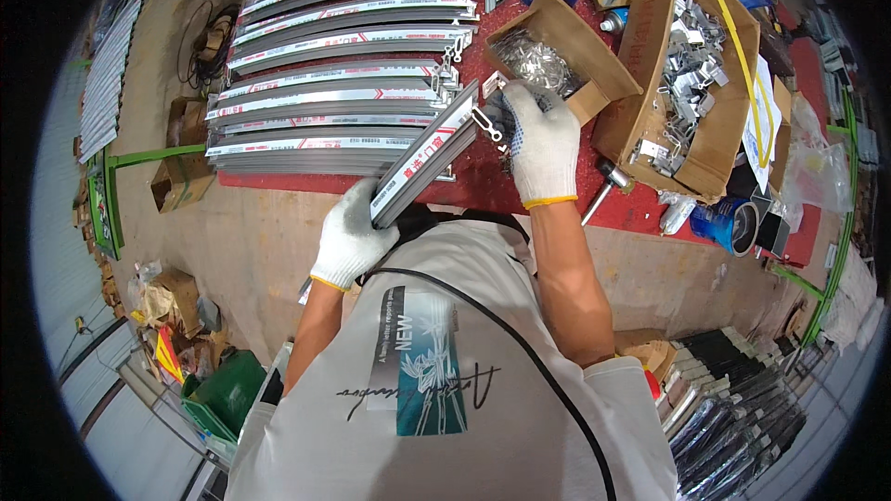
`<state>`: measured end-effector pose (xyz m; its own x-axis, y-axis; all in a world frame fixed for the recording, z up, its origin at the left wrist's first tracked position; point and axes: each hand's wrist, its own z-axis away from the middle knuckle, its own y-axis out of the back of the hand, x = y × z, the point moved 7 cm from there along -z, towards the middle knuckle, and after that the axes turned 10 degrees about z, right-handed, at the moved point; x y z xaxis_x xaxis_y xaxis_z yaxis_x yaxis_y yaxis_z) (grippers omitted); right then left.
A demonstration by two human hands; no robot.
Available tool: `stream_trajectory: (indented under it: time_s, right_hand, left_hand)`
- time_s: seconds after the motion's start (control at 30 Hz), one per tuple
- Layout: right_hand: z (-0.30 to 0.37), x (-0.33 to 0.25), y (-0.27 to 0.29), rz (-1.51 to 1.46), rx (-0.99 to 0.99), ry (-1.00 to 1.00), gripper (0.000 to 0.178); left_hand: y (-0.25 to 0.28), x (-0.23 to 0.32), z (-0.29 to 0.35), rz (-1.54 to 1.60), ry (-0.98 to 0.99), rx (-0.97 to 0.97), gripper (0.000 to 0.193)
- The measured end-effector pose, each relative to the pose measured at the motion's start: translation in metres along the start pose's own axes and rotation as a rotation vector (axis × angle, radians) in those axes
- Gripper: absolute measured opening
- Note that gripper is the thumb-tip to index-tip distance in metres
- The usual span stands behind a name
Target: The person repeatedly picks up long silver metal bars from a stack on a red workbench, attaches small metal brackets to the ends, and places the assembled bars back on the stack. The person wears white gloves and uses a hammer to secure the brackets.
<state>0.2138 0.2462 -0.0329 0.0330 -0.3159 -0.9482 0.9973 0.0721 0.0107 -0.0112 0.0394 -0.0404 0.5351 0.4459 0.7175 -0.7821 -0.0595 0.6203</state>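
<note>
My left hand (355,234), in a white work glove, is wrapped round the near end of a grey metal profile (429,160) with a printed white film strip. The profile slants up and away to the right. At its far end sits a small silver slotted link (487,124). My right hand (543,141), gloved in white with blue dots on the fingers, is closed beside that end. A small silver metal bracket (494,85) shows at its fingertips; the fingers partly hide it.
Several similar profiles (325,119) lie in rows on the red table (316,182), links at their right ends. An open carton of small fasteners (538,63) and a carton of metal brackets (691,70) stand to the right. A hammer (605,187) lies near the front edge.
</note>
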Motion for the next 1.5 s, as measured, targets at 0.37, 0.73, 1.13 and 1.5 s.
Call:
stream_trajectory:
  time_s: [0.37, 0.73, 1.13, 1.5]
  right_hand:
    - [-0.001, -0.003, 0.002, 0.139, 0.023, 0.029, 0.035]
    - [-0.006, 0.012, 0.000, 0.083, -0.012, -0.071, 0.037]
    - [0.001, -0.001, 0.004, 0.346, -0.034, 0.141, 0.029]
    - [0.005, -0.029, 0.010, 0.611, -0.225, 0.327, 0.028]
  left_hand:
    - [0.002, 0.003, 0.001, -0.054, -0.011, 0.007, 0.057]
    - [0.007, 0.002, 0.001, -0.188, -0.067, 0.041, 0.066]
    - [0.010, -0.006, 0.000, -0.229, -0.099, 0.016, 0.076]
    - [0.026, 0.008, 0.002, -0.280, -0.222, 0.024, 0.069]
